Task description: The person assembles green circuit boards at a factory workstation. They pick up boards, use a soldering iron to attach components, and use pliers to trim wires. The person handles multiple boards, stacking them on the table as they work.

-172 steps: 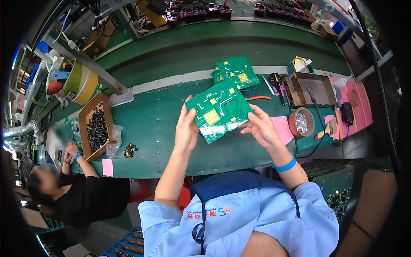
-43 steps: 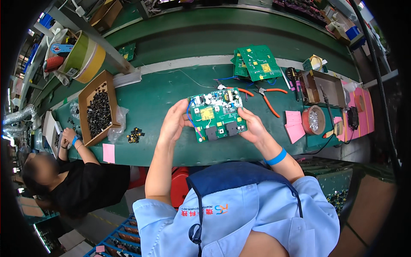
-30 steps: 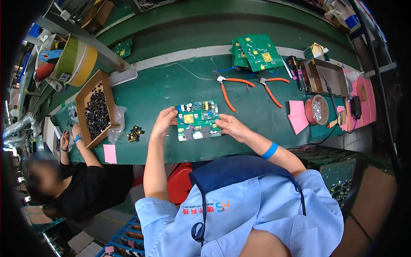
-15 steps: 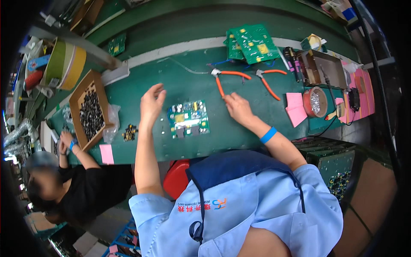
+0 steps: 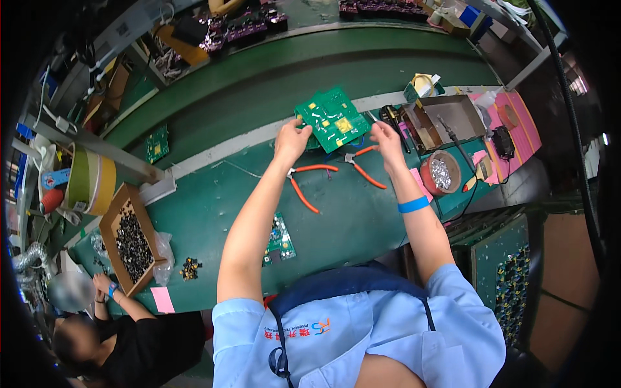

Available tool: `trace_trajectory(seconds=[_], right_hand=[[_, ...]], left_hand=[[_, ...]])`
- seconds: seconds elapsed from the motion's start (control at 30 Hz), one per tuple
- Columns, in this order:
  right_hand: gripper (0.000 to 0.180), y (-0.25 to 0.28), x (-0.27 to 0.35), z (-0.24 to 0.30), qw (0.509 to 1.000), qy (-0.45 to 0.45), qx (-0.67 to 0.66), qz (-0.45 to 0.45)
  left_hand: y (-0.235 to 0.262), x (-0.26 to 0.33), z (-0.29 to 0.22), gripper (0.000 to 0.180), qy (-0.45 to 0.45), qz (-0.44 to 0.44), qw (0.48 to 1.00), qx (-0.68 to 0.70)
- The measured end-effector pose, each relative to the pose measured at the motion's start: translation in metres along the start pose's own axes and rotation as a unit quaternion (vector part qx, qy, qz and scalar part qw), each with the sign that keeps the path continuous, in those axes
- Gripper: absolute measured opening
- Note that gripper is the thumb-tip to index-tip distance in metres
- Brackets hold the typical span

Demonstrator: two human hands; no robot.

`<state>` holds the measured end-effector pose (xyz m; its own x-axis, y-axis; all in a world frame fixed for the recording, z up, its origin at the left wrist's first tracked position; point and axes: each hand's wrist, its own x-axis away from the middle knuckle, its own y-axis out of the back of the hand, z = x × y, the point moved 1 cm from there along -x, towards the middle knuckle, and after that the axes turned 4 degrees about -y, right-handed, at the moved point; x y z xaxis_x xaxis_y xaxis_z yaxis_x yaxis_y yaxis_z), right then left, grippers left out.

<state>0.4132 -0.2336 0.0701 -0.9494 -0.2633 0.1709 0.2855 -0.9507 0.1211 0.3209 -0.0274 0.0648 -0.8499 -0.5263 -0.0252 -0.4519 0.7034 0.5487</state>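
Note:
Green circuit boards (image 5: 332, 118) lie stacked at the far side of the green bench, against the pale rail. My left hand (image 5: 293, 140) has its thumb and fingers closed on the stack's left edge. At the right corner my right hand (image 5: 389, 143) is closed, its fingertips against the board edge. Two orange-handled pliers, the left pair (image 5: 304, 185) and the right pair (image 5: 365, 169), rest just nearer than the stack. A populated circuit board (image 5: 281, 242) lies close to my body, partly hidden by my left forearm.
On the left are a cardboard box (image 5: 150, 236) of small dark parts, a plastic bag (image 5: 164, 251) and loose parts (image 5: 190, 268). A co-worker's hand (image 5: 103, 284) is beside them. To the right are a round tub (image 5: 427, 181), an open tray (image 5: 462, 107) and a soldering iron (image 5: 456, 142).
Both hands have moved away from me to the stacked boards and closed on their edges. My right hand has left the left pair of pliers. The view has shifted farther up the bench.

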Motion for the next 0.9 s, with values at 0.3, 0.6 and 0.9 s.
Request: trace_trajectory(seconds=[0.3,0.6,0.9], right_hand=[[0.021,-0.005,-0.02,-0.003,0.995,-0.04,0.008,0.09],[0.022,-0.002,0.013,0.03,0.962,0.017,-0.21,0.176],[0.027,-0.002,0.034,0.037,0.905,-0.014,-0.319,0.282]], left_hand=[[-0.013,-0.012,-0.002,0.051,0.024,0.0,0.997,0.079],[0.012,0.012,-0.019,0.039,0.076,0.093,0.868,0.482],[0.061,0.103,0.006,0.038,0.075,0.156,0.822,0.542]])
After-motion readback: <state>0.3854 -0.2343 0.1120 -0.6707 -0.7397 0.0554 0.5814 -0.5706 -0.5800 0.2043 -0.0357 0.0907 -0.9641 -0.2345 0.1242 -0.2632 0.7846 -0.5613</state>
